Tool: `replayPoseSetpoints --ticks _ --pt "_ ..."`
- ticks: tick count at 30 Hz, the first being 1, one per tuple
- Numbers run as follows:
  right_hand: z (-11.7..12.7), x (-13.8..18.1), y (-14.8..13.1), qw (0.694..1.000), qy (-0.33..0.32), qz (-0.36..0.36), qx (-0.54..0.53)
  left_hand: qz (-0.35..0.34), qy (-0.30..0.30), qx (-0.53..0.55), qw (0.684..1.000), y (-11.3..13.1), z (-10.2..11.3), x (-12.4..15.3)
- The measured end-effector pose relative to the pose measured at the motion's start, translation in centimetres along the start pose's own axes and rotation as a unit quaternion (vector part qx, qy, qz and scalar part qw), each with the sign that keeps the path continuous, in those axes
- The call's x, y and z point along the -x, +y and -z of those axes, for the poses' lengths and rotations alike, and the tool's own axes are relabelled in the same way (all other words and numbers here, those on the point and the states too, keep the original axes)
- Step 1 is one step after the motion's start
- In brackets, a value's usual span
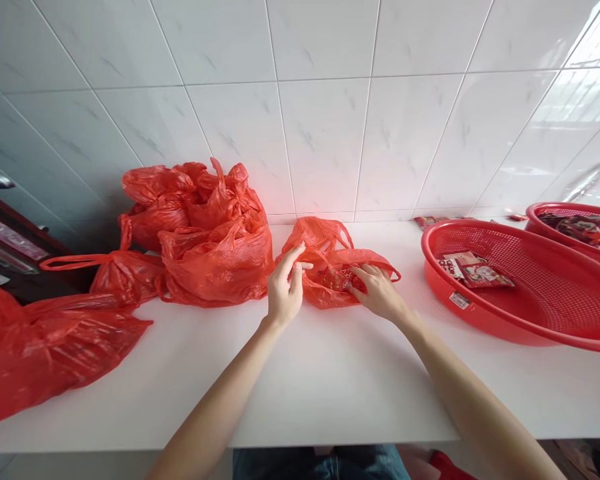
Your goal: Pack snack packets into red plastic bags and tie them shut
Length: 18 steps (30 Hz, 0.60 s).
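Observation:
A small red plastic bag (pixel 325 257) lies on the white counter (pixel 330 373) near the tiled wall, with red packets showing inside it. My left hand (pixel 284 288) pinches the bag's left edge between thumb and fingers. My right hand (pixel 379 291) rests on the bag's right side, fingers curled onto the packets inside the opening.
A pile of filled red bags (pixel 205 233) sits to the left, with another red bag (pixel 45 347) at the near left edge. A red mesh basket (pixel 530 293) holding a few packets (pixel 473 272) stands right, a second basket (pixel 575 230) behind it.

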State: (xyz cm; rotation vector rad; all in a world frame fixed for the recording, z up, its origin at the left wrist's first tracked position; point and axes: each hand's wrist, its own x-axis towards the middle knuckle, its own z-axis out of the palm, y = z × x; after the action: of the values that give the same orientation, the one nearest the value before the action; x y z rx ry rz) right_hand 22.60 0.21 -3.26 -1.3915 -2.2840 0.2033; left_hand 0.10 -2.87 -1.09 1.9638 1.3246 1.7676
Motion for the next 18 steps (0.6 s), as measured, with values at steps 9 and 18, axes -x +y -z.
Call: replayPoseSetpoints --ticks 9,18 --pt "0.0 -0.3 1.5 0.987 0.150 -0.042 0.031 -0.073 0.058 -0.021 0.995 -0.2 0.1 -0.2" --pt "2.0 -0.1 0.9 0.931 0.345 -0.042 0.115 -0.124 0.108 -0.037 0.986 -0.5 0.3 -0.4"
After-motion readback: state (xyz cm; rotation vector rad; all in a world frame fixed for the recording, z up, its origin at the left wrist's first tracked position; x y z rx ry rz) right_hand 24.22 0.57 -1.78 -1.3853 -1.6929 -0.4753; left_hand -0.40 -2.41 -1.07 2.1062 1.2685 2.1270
